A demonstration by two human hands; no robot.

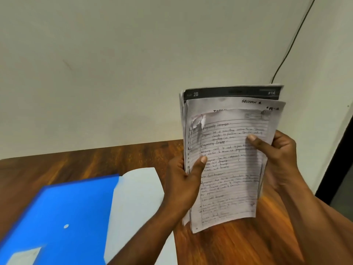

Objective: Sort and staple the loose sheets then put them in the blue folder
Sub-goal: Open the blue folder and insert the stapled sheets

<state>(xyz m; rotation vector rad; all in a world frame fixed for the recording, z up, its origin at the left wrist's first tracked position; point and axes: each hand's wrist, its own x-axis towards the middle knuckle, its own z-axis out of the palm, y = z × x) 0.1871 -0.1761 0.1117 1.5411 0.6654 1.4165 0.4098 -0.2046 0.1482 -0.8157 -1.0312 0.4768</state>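
Blue folder [57, 217] near left on wooden table [238, 245], lying open, white inner flap [137, 197] showing.

Mid-right: left hand [183, 180] and right hand [277, 155] each clamped on stack of loose sheets [229, 169], thumbs on front page, held upright above table. Handwritten lined page in front; printed pages behind, edges staggered.

No stapler in view. Far: pale wall, dark cable [294, 41].

Judgement: sorting underway; stapling and filing not yet done.

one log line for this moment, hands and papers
left hand: grips sheets | right hand: grips sheets | sheets: upright above table | blue folder: on table
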